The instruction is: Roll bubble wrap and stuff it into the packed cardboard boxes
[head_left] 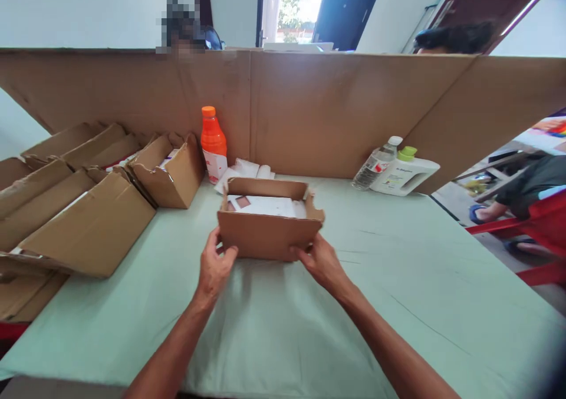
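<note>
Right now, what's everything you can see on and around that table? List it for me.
small open box: 1, brown cardboard, centre of table, white sheet inside
open boxes: several, brown, left side
bottle: 1, orange, behind the small box
clear bottle: 1, lying at right rear
white jug: 1, green cap, beside clear bottle
cardboard screen: 1, brown, along far edge
table cover: 1, pale green
left hand: on the box's near left corner
right hand: on its near right corner
</note>
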A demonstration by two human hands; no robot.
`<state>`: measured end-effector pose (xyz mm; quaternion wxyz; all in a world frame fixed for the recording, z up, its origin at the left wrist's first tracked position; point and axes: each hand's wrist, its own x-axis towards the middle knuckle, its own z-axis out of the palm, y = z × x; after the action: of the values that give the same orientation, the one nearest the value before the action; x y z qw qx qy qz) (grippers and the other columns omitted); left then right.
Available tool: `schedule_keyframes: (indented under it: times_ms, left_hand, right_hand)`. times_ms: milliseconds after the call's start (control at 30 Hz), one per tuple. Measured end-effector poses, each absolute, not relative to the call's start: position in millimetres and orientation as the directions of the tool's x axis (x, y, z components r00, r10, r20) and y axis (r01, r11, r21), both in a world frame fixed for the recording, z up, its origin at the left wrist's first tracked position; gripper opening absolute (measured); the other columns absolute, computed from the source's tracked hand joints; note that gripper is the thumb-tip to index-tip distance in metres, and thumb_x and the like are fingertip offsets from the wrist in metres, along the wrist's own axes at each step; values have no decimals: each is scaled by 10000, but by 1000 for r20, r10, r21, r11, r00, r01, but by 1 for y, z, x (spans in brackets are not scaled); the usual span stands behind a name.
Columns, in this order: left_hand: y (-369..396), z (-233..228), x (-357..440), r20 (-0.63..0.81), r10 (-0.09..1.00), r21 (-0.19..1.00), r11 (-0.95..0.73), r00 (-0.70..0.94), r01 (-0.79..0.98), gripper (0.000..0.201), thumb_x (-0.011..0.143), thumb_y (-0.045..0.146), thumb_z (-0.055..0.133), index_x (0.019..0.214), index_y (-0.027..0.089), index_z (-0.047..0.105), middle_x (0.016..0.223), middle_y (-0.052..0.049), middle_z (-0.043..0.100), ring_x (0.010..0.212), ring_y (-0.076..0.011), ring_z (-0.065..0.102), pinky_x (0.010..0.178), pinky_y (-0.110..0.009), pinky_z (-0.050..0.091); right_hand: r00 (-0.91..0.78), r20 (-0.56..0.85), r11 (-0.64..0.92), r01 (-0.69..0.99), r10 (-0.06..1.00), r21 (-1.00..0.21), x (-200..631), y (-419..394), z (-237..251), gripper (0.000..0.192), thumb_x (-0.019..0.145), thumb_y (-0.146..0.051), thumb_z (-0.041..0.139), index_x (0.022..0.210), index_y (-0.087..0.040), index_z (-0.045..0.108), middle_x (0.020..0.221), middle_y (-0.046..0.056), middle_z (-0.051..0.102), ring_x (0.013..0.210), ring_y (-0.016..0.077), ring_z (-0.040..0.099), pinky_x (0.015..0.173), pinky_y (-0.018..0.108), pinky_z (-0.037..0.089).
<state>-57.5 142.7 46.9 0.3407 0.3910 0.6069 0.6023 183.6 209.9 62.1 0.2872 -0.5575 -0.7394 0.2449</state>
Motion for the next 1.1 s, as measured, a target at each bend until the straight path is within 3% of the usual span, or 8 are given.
schedule_keyframes:
  times_ms: [133,200,333,467,600,700,900,1100]
  left_hand:
    - [132,43,-11,17,971,999,-10,-239,32,490,751,282,631,1227,186,567,1194,-99,674,1083,-235,643,953,-374,514]
    - [124,41,-4,4,985,999,3,-173,39,450,766,298,637,1199,189,578,1184,-96,679,1068,-234,650,944,-369,515]
    - [120,39,-24,24,979,985,12,-203,175,404,776,411,662,1112,190,614,1078,-82,695,989,-240,656,846,-352,528]
    - [120,41,-48,85,936,908,69,-342,413,483,742,514,698,1124,222,643,1093,-73,667,908,-228,630,679,-303,499]
    - [117,39,-49,-27,942,925,150,-334,348,589,697,591,735,1128,210,611,842,-22,656,719,-194,622,618,-295,491]
    - [122,33,-42,-94,945,943,186,-312,277,651,655,612,772,1121,200,581,812,-21,674,741,-207,643,672,-317,519]
    - [158,25,-3,-65,959,970,126,-277,207,693,656,592,785,1180,188,578,939,-63,695,828,-212,653,772,-346,543]
    - [177,18,63,28,998,996,-23,-48,84,780,770,462,714,1445,229,400,1483,-176,459,1120,-244,640,886,-385,558]
  right_hand:
    - [-16,257,166,801,966,-576,251,150,48,337,839,-536,594,764,-213,538,683,47,608,594,221,589,578,356,479]
    - [3,331,176,843,944,-509,264,116,41,373,881,-562,575,739,-218,545,647,46,586,596,231,592,593,372,493]
    - [-100,434,314,833,895,-456,255,79,29,396,956,-495,536,1176,-171,597,992,137,683,909,303,673,761,432,560]
    - [-178,434,408,747,883,-524,262,84,24,725,938,-516,597,1538,-227,309,1396,167,554,1247,347,573,979,515,527]
    - [-265,399,470,630,878,-618,281,108,21,1123,828,-650,691,1625,-251,9,1625,176,268,1453,383,358,1144,568,397]
    - [-336,434,549,528,836,-648,282,127,18,1236,774,-703,709,1618,-266,-80,1672,149,137,1508,378,243,1195,565,325]
    - [-159,542,546,466,826,-696,288,146,11,1161,790,-556,765,1618,-260,6,1637,137,242,1474,353,326,1181,517,366]
    - [192,524,322,603,830,-730,370,152,4,1100,754,-525,795,1583,-207,146,1580,181,325,1431,349,381,1168,544,355]
